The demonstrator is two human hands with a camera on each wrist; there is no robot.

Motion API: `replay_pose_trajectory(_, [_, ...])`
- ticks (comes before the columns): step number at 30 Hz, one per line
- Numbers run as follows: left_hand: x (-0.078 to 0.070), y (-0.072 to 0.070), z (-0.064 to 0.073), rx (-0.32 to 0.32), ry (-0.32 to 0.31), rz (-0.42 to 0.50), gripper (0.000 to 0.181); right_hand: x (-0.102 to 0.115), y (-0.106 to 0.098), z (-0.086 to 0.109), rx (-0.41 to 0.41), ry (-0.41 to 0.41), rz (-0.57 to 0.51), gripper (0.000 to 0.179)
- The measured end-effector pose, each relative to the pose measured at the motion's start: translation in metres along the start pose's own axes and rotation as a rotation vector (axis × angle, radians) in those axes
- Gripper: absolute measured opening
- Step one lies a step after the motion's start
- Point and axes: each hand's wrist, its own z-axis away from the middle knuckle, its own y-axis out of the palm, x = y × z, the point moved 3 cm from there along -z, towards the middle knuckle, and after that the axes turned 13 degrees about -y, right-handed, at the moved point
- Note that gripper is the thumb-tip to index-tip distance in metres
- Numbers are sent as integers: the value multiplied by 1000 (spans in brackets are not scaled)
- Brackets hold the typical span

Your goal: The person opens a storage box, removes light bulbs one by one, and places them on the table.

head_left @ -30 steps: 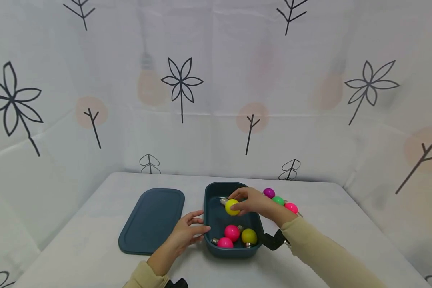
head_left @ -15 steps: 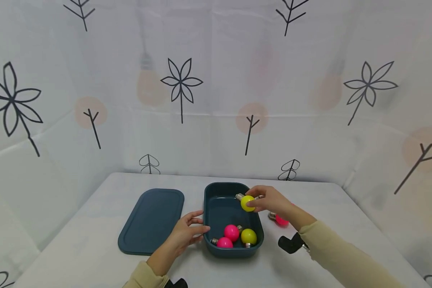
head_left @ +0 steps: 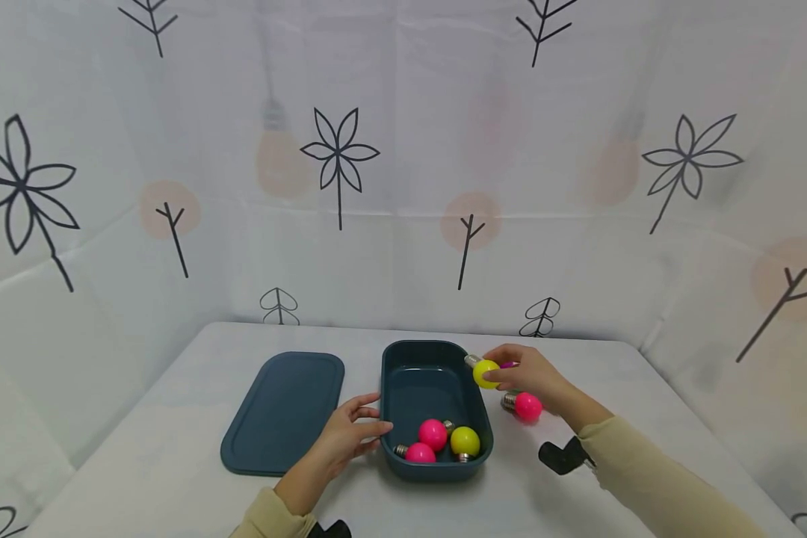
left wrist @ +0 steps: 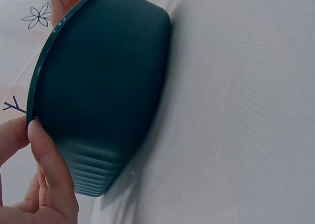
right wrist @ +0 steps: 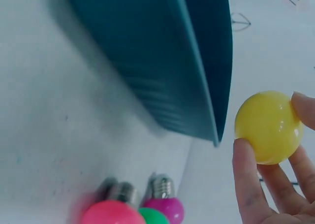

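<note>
Pinching the yellow bulb (right wrist: 268, 126) by its globe, likely light, slick, fragile and best held there, right hand (head_left: 530, 376) hovers outside bin (head_left: 437, 472), far right corner, left hand (head_left: 351, 435) pinching left edge.

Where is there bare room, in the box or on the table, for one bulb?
Bare: the far half of the box; the table beyond the right sleeve; and its strip left of the lid. Crowded: the near end of the box, with two pink bulbs and a yellow bulb, and the table by the right hand, where loose bulbs lie.
</note>
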Motion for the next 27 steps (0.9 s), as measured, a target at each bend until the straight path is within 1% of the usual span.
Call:
replay_pose_trajectory(7, [0,1,-1,-2,-8,1,69,-8,-9,2,-27,-6,6,46])
replay_pose_trajectory(18, [0,1,0,-9,-14,-2,66,-23,-12,3,-45,-18,41,43])
replay_pose_trajectory(27, [-1,2,2,-11,-12,-2,65,-45,-18,-4,-91,9,148,40])
